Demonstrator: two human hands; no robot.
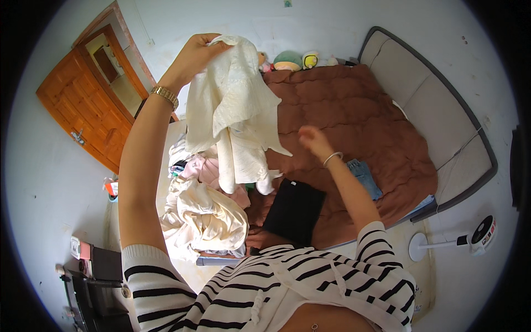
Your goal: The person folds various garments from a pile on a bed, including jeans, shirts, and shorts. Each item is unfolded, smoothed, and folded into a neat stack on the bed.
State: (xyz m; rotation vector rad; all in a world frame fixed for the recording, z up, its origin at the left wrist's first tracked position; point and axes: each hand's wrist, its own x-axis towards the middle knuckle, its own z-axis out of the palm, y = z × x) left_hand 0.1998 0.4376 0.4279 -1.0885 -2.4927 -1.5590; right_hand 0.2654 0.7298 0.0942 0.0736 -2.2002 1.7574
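My left hand (pixel 203 54), with a gold-coloured watch at the wrist, is raised high and pinches the top of a cream garment (pixel 238 108), which hangs in loose folds. My right hand (pixel 314 141), wearing a pale bangle, is off the garment, above the brown quilt (pixel 327 99); its fingers look blurred and curled, and I cannot tell whether they are closed. Below the hands, a folded black garment (pixel 295 209) lies on the quilt. Folded blue denim (pixel 366 178) lies beyond my right forearm. At the left, a heap of cream cloth (pixel 203 216) rests beside pink clothing (pixel 202 168).
Plush toys (pixel 287 61) line the bed's far edge. A grey padded headboard (pixel 431 95) stands at the right, near a white fan (pixel 481 236). A wooden door (pixel 85 108) stands ajar at the left, above dark furniture (pixel 103 299) at the lower left.
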